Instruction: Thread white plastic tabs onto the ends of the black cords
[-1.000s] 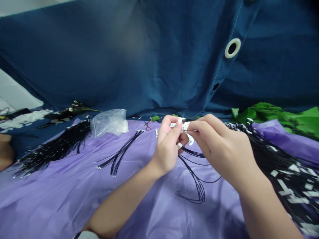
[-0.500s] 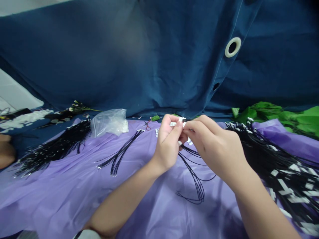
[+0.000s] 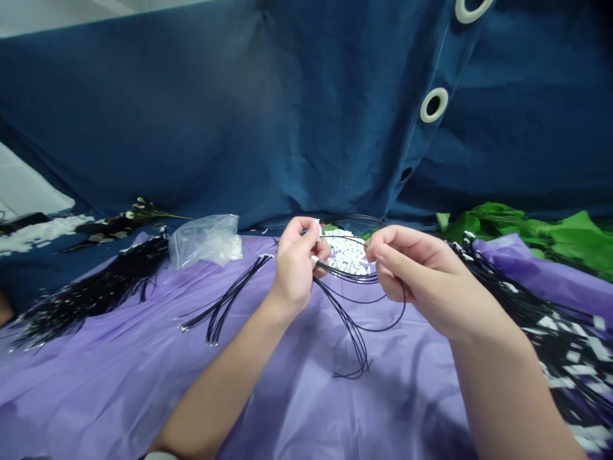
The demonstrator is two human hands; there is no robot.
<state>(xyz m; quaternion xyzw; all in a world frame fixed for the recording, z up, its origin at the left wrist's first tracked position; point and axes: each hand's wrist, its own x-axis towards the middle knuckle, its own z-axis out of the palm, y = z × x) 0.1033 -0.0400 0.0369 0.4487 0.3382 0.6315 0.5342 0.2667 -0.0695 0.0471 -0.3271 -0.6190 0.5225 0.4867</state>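
Near the purple sheet's (image 3: 119, 383) far edge, left hand (image 3: 297, 268) and right hand (image 3: 421, 281) have pulled apart, each pinching black cords (image 3: 354, 319), uncovering white beads (image 3: 347, 255).

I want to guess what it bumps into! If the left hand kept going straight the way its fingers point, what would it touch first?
Probably the pile of small white pieces, lying just beyond the left hand toward the right hand. Depth is hard to judge here.
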